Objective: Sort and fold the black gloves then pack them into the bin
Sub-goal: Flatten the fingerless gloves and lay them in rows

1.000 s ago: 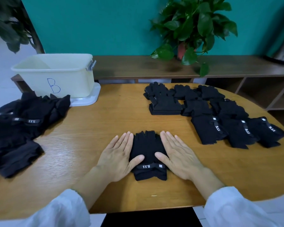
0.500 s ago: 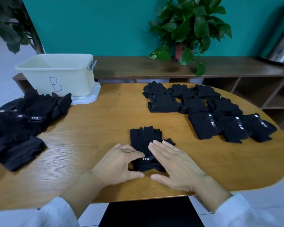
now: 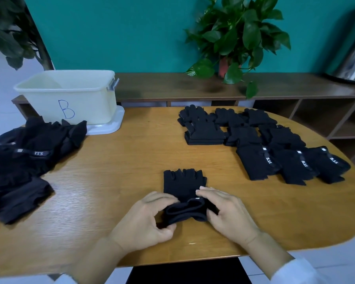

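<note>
On the oval wooden table point(image 3: 131, 181) I pinch the cuff of the fingerless glove pair point(image 3: 184, 185) lying just before me with my left hand point(image 3: 146, 220) and right hand point(image 3: 226, 210), mid-fold; next, I judge, roll it toward the fingertips.

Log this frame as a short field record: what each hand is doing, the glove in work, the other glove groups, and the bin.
left hand: grips cuff end of glove
right hand: grips cuff end from the other side
glove in work: table centre, cuff lifted, fingers flat
unsorted pile: left table edge
arranged gloves: rows at right
bin: marked B, far left, contents hidden
</note>
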`<state>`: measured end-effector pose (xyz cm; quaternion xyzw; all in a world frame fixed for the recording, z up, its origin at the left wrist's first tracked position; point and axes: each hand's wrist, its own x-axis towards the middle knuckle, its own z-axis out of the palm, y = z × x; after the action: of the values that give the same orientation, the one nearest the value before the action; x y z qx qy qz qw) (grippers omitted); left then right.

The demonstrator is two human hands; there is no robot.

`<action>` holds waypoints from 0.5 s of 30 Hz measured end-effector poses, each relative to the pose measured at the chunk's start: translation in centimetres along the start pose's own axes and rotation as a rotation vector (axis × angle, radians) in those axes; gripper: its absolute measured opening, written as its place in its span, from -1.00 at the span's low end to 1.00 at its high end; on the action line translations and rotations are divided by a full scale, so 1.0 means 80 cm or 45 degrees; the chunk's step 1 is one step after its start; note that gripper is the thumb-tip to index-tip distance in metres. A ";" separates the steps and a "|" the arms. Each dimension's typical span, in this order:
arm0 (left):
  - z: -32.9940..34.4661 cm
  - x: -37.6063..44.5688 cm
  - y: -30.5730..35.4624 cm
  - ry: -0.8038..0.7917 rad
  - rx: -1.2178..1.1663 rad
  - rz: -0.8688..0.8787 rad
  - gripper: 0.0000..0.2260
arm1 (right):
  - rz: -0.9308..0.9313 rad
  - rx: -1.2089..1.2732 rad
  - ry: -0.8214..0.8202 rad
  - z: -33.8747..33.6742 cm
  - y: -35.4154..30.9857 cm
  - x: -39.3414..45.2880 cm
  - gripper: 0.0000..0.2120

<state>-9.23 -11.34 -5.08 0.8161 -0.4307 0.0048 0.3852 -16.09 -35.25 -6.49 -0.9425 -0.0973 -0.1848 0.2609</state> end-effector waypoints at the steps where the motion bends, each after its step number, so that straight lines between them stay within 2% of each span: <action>1: -0.002 0.002 -0.003 -0.041 0.001 -0.046 -0.56 | 0.075 0.059 0.030 0.000 0.001 0.002 -0.63; 3: -0.006 0.010 -0.006 -0.077 -0.025 -0.118 -0.57 | 0.208 0.184 0.044 0.000 0.002 0.009 -0.66; 6: -0.008 0.026 -0.007 -0.021 -0.175 -0.243 -0.72 | 0.331 0.341 0.091 0.003 0.000 0.018 -0.72; 8: -0.005 0.038 -0.008 0.046 -0.277 -0.360 -0.80 | 0.389 0.307 0.155 0.007 -0.003 0.023 -0.76; 11: 0.006 0.053 -0.017 0.138 -0.302 -0.462 -0.78 | 0.432 0.169 0.239 0.014 -0.009 0.028 -0.79; 12: 0.009 0.057 -0.021 0.157 -0.301 -0.504 -0.78 | 0.451 0.160 0.262 0.016 -0.012 0.030 -0.77; 15: 0.016 0.070 -0.025 0.245 -0.329 -0.614 -0.83 | 0.536 0.155 0.313 0.022 -0.016 0.037 -0.53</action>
<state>-4.72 -15.39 -5.37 0.8351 -0.1826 -0.0646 0.5149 -13.22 -32.96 -6.12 -0.8950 0.1228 -0.2333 0.3597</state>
